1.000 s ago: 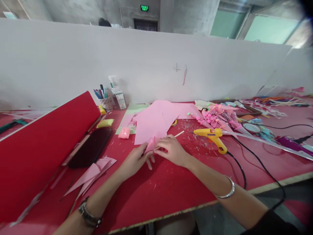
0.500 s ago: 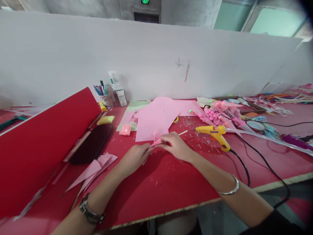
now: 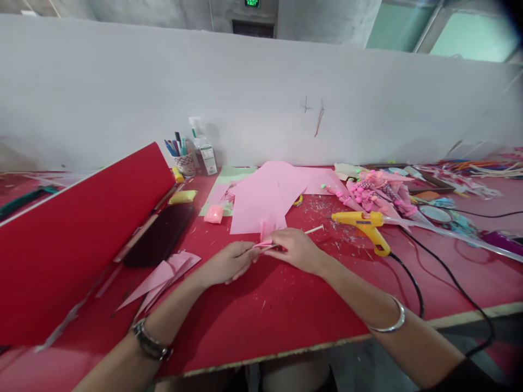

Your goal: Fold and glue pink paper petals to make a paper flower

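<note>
Both hands are working one small pink paper piece [image 3: 263,243] — left hand [image 3: 229,262] pinches one end, right hand [image 3: 295,249] pinches the other along with a thin wooden stick [image 3: 312,231]. Looks early on: paper only partly wrapped, glue gun [image 3: 363,224] lying untouched just right of them.

A red counter [image 3: 286,321] fills the view, its pale front edge at 6 o'clock, scattered with small scraps. Pink paper sheets [image 3: 265,196] lie at the centre over a green sheet [image 3: 229,175]. A yellow glue gun [image 3: 363,223] lies at 3 o'clock, its black cord [image 3: 412,283] trailing to the edge. At 9 o'clock lies a dark flat case [image 3: 159,235], with folded pink paper [image 3: 163,275] just below. A cup of pens [image 3: 183,158] stands at 11 o'clock beside a spray bottle [image 3: 203,152].
</note>
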Motion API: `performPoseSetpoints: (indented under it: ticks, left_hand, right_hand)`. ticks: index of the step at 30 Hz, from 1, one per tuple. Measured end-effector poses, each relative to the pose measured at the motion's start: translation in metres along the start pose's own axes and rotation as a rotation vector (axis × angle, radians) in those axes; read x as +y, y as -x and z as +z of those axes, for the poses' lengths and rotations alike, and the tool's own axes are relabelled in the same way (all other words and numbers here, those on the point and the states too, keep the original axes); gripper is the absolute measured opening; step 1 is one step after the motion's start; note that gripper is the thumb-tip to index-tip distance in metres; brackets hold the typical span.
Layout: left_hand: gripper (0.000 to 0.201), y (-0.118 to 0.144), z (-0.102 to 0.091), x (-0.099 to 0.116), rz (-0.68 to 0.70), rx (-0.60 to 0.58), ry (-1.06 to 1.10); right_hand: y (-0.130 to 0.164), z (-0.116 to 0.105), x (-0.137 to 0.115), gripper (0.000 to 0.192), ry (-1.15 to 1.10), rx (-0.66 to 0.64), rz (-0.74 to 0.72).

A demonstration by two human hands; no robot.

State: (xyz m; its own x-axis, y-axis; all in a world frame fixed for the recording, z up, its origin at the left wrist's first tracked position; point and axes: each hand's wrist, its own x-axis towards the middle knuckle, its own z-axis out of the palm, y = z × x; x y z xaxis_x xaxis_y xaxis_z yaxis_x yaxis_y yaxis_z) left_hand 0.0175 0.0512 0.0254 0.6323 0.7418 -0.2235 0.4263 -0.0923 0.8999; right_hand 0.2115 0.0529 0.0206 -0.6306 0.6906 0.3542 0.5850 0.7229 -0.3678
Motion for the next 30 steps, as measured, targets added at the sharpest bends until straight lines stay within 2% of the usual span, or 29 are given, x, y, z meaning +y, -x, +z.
performPoseSetpoints:
  ticks: [6,8,12,14,17,20,27,30]
  left_hand:
    - [0.032,0.0001,-0.0001,0.0026,0.003,-0.023,-0.032]
    - [0.032,-0.0006,0.0018,0.0019,0.066,0.036,-0.156]
    - [0.028,-0.0027,0.0047,-0.0019,0.221,0.252,-0.597]
    - [0.027,-0.0039,0.0052,-0.0039,0.238,0.295,-0.743]
    - [0.026,-0.0056,0.0051,-0.0054,0.247,0.322,-0.826]
    - [0.027,-0.0057,0.0048,-0.0043,0.249,0.302,-0.766]
    - [0.031,-0.0020,0.0047,0.0000,0.153,-0.010,-0.233]
    - [0.035,-0.0021,0.0043,0.0003,0.177,-0.030,-0.244]
  right_hand:
    - [-0.0004,-0.0044,-0.0003,0.026,0.017,-0.030,0.008]
    - [0.0000,-0.0058,0.0000,0.025,-0.014,-0.048,0.018]
    - [0.0004,-0.0067,0.0018,0.022,-0.072,-0.067,0.059]
    - [0.0002,-0.0067,0.0032,0.021,-0.117,-0.079,0.079]
    - [-0.0003,-0.0066,0.0052,0.020,-0.202,-0.113,0.082]
    - [-0.0004,-0.0062,0.0061,0.019,-0.246,-0.125,0.077]
    - [0.0004,-0.0079,0.0027,0.021,-0.252,-0.132,0.056]
    - [0.0009,-0.0101,0.0014,0.021,-0.290,-0.134,0.069]
